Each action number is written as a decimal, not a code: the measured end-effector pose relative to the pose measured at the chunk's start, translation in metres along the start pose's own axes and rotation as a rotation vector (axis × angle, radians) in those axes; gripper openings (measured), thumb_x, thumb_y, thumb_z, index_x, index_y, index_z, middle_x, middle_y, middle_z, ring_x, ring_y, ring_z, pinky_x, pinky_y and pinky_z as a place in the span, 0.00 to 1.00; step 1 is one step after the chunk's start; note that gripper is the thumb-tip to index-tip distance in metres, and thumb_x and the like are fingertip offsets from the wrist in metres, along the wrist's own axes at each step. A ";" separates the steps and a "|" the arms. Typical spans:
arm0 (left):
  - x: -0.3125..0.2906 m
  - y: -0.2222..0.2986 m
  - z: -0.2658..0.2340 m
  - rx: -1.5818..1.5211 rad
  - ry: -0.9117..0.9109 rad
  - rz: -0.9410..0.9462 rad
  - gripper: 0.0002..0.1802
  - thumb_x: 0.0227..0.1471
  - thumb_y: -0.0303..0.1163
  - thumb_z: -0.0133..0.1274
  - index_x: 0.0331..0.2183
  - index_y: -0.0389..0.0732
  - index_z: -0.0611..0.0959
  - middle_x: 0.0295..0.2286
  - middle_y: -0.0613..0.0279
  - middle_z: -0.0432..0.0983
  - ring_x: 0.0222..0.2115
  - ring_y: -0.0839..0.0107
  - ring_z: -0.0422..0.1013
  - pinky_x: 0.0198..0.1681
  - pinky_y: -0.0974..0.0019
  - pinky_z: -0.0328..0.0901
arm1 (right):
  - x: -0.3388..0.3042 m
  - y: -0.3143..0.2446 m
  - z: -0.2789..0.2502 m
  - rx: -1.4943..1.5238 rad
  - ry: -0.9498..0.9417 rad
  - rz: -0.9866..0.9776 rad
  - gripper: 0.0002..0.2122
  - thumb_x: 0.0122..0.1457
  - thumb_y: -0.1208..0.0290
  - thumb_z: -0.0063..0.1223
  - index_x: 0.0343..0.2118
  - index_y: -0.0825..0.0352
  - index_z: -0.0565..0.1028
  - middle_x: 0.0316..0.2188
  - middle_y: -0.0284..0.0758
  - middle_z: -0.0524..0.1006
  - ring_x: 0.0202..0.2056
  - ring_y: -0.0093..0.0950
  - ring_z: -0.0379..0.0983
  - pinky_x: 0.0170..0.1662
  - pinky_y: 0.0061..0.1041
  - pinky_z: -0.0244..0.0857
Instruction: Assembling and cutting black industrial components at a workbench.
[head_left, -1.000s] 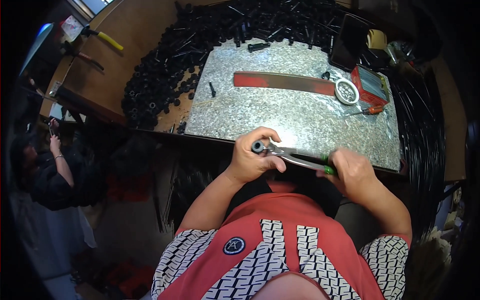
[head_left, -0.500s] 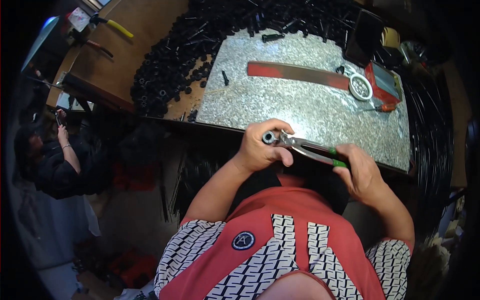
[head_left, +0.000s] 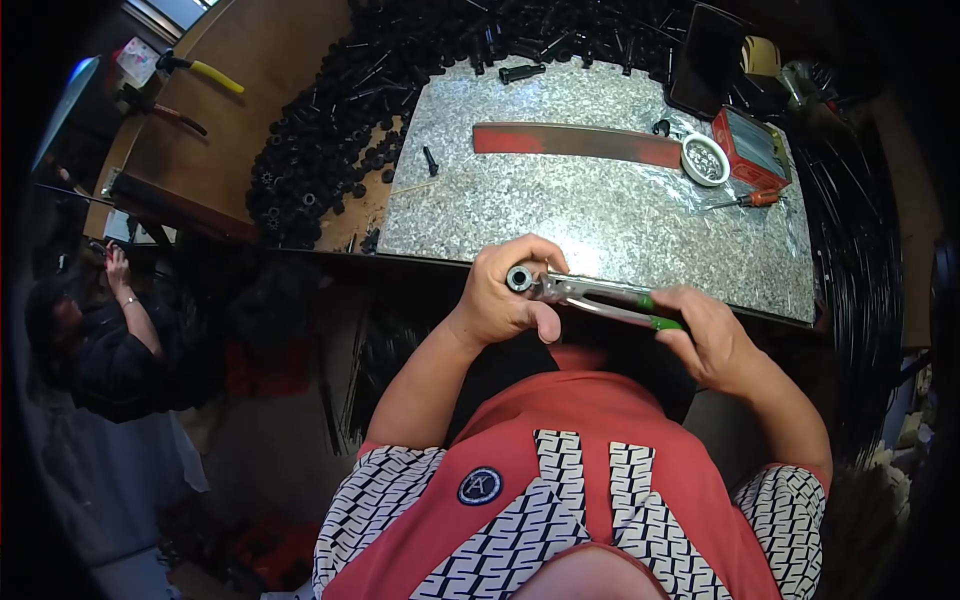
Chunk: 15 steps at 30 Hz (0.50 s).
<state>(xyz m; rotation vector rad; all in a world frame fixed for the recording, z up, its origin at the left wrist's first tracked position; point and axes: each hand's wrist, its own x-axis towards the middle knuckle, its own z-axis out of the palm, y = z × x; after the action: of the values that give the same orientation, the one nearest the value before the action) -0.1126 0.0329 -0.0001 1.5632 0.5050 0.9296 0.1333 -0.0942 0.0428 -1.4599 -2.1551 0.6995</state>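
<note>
My left hand [head_left: 508,292] is closed around a small metal cylindrical part [head_left: 520,277], held just in front of the near edge of a speckled metal sheet [head_left: 600,215]. Pliers [head_left: 600,297] with green-tipped handles clamp onto that part. My right hand [head_left: 706,335] grips the plier handles at their far end. Both hands hover over the dark gap between my body and the bench.
A red flat bar [head_left: 575,142], a white round dish [head_left: 705,160], a red box [head_left: 750,148] and a small screwdriver [head_left: 745,200] lie on the sheet. A heap of black parts [head_left: 340,130] covers the wooden bench [head_left: 250,110]. Another person [head_left: 110,330] is at far left.
Both hands with the pliers stay together near the sheet's edge. The view has shifted, so the bench and sheet sit slightly higher and further left than before.
</note>
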 end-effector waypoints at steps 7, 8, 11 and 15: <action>0.003 0.005 0.000 0.024 -0.229 0.007 0.36 0.20 0.62 0.63 0.24 0.37 0.81 0.17 0.72 0.71 0.17 0.84 0.64 0.19 0.78 0.54 | 0.001 -0.001 -0.011 0.888 -0.636 0.639 0.14 0.48 0.71 0.61 0.35 0.70 0.70 0.16 0.34 0.70 0.20 0.28 0.74 0.24 0.23 0.67; 0.003 0.001 0.000 0.049 -0.189 0.065 0.35 0.19 0.60 0.64 0.23 0.37 0.80 0.16 0.72 0.71 0.17 0.84 0.64 0.18 0.78 0.54 | 0.007 -0.004 -0.013 0.497 -0.550 0.414 0.21 0.40 0.72 0.68 0.37 0.69 0.69 0.14 0.32 0.67 0.22 0.24 0.74 0.25 0.24 0.66; 0.002 0.000 0.005 0.116 -0.152 0.095 0.34 0.19 0.59 0.65 0.23 0.37 0.80 0.16 0.72 0.71 0.17 0.84 0.63 0.19 0.78 0.54 | -0.003 -0.005 0.006 0.034 -0.084 0.062 0.29 0.39 0.74 0.63 0.47 0.68 0.63 0.29 0.41 0.71 0.31 0.38 0.72 0.35 0.35 0.66; 0.003 0.001 0.017 0.026 -0.111 0.011 0.39 0.20 0.58 0.66 0.31 0.36 0.78 0.19 0.72 0.72 0.21 0.86 0.65 0.23 0.80 0.58 | -0.006 -0.005 0.007 -0.205 -0.028 0.127 0.32 0.40 0.84 0.53 0.53 0.69 0.59 0.40 0.46 0.65 0.40 0.46 0.66 0.44 0.36 0.62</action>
<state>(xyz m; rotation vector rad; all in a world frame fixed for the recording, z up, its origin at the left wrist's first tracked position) -0.0976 0.0244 0.0013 1.6331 0.4316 0.8425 0.1274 -0.1023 0.0395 -1.7139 -2.2253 0.5578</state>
